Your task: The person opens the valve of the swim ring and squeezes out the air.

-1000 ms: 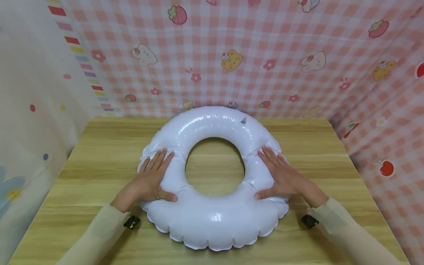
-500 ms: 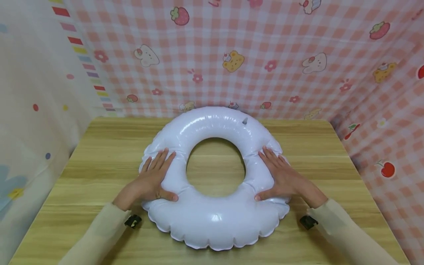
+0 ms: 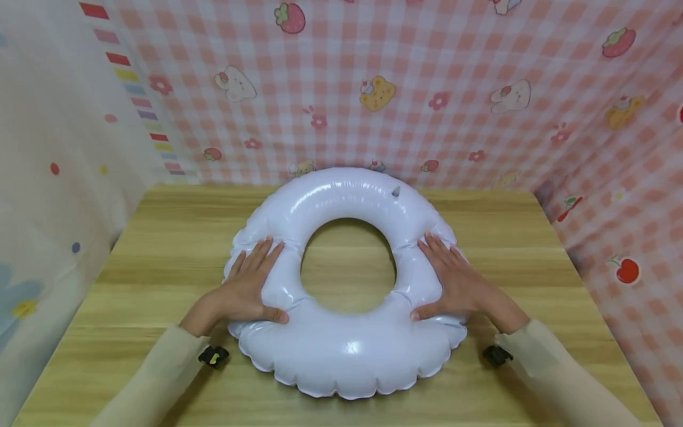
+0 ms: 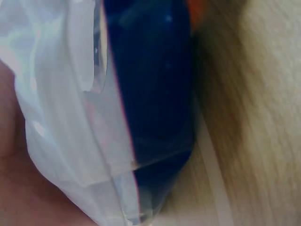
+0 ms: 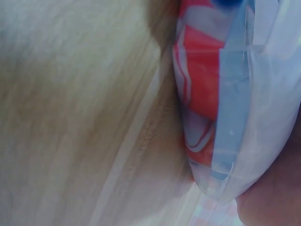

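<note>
A white inflated swim ring (image 3: 349,350) lies flat on the wooden table (image 3: 160,249), with a small grey valve (image 3: 396,191) at its upper right. On the ring's left side rests my left hand (image 3: 248,290), fingers straight and spread, thumb toward the hole. My right hand (image 3: 453,281) presses the right side in the same way, and the vinyl creases beside both hands. Dark blue print shows on the underside of the ring (image 4: 150,84) in the left wrist view. Red and white print marks the underside of the ring (image 5: 200,75) in the right wrist view.
A pink checked cloth (image 3: 331,71) with cartoon prints hangs behind the table's far edge. Pale printed cloth (image 3: 53,207) closes off the left side, and more checked cloth (image 3: 613,196) the right. Black wrist devices (image 3: 213,356) sit under both sleeves.
Both hands keep their places on the swim ring. Only the head view shifts slightly; the ring stays where it was on the table.
</note>
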`<action>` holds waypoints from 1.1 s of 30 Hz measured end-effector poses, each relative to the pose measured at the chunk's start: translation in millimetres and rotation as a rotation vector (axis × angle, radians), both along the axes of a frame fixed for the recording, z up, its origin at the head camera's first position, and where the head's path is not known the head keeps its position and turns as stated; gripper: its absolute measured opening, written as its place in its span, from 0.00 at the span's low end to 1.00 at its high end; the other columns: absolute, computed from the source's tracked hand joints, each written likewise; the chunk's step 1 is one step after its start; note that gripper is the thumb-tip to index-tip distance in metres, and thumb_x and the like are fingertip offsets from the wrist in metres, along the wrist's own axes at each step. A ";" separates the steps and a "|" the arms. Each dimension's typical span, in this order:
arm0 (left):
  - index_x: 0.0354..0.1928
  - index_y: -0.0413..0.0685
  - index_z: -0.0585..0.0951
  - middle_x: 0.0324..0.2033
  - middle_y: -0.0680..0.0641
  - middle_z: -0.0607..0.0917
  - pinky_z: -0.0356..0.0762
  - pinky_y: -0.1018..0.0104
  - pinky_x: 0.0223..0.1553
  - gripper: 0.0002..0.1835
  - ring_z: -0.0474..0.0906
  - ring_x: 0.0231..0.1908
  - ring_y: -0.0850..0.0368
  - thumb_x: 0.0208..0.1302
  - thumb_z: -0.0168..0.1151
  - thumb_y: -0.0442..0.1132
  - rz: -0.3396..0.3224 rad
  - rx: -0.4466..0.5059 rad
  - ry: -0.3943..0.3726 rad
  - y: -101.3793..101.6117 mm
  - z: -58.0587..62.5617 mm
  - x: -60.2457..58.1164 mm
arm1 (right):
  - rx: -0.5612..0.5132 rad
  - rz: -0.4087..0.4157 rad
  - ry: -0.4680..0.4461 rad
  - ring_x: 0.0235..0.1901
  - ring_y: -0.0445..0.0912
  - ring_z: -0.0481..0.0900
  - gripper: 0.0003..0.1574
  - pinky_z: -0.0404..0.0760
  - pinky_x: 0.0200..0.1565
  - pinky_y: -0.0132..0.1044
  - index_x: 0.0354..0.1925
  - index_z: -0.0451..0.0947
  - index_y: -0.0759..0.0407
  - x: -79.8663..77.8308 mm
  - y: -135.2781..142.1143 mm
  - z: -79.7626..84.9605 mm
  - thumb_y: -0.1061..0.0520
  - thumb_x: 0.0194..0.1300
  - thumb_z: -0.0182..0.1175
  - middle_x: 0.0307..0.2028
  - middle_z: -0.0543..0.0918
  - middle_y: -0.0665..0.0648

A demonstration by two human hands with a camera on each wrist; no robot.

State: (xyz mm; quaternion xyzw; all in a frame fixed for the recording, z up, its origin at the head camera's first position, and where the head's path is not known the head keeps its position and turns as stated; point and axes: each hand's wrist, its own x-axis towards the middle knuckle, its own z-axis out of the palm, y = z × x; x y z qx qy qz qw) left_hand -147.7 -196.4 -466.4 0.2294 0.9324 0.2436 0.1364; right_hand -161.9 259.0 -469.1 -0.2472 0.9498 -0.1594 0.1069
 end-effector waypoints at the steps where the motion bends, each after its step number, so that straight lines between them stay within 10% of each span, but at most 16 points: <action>1: 0.83 0.47 0.39 0.82 0.37 0.34 0.26 0.31 0.76 0.76 0.30 0.81 0.35 0.43 0.76 0.71 0.006 0.000 0.005 0.3 0.2 0.1 | 0.001 -0.002 -0.002 0.82 0.61 0.35 0.92 0.41 0.78 0.65 0.83 0.36 0.59 -0.3 -0.5 1.1 0.16 0.40 0.71 0.83 0.36 0.63; 33: 0.83 0.48 0.35 0.82 0.37 0.30 0.26 0.33 0.77 0.79 0.28 0.82 0.37 0.42 0.78 0.71 0.059 -0.205 0.044 11.5 -6.2 -2.1 | 0.012 -0.028 -0.044 0.83 0.59 0.32 0.94 0.38 0.79 0.63 0.83 0.34 0.57 -1.1 -4.0 2.9 0.15 0.39 0.71 0.83 0.33 0.60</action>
